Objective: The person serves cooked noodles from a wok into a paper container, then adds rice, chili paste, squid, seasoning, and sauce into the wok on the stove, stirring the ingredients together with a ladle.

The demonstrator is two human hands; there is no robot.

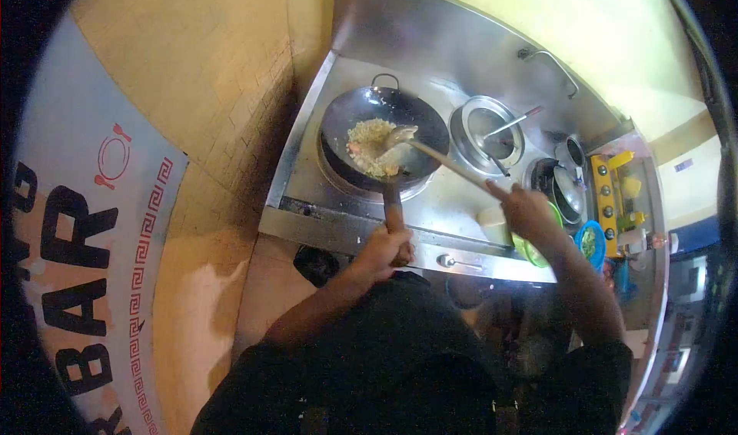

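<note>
A dark wok [419,117] sits on a burner of the steel stove, tilted slightly toward me. Inside it lies a heap of fried rice [370,135] with small orange and green bits. My left hand [383,252] is closed around the wok's wooden handle [393,208]. In my right hand [529,213] is the long shaft of a wok ladle [453,165]; the fingers are wrapped round it. The ladle's metal head [401,135] rests in the rice, whose lower part it partly covers.
Right of the wok stands a round metal pot [461,131] with another ladle [513,123] in it. Beyond are dark pans [567,193], a green bowl [532,252] and a blue basket [590,243] of greens. A tap [557,64] juts from the steel back wall; a printed banner [115,227] hangs left.
</note>
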